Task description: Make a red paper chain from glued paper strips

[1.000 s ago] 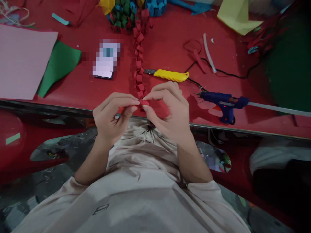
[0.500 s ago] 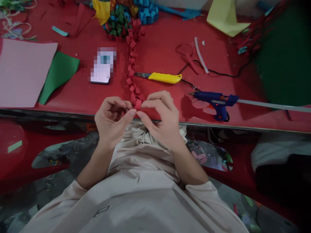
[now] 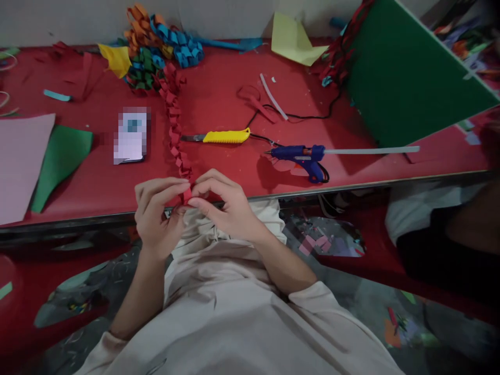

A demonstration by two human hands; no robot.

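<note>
Red tabletop (image 3: 219, 109) ahead! Far left of the hands, a pink sheet (image 3: 21, 166), cut off by the view's edge; nearer, a phone (image 3: 132, 135), screen pixelated. Left hand (image 3: 158, 216) and right hand (image 3: 226, 208) pinch the near end of the red paper chain (image 3: 174, 127), fingers partly hiding it. Beyond the right hand, yellow cutter (image 3: 226, 136); farther right, blue glue gun (image 3: 299, 152), then green board (image 3: 406, 78), blocking what's behind.

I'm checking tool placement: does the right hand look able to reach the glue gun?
Probably yes: nothing stands between the right hand and the glue gun, though that hand holds the red paper chain.
</note>
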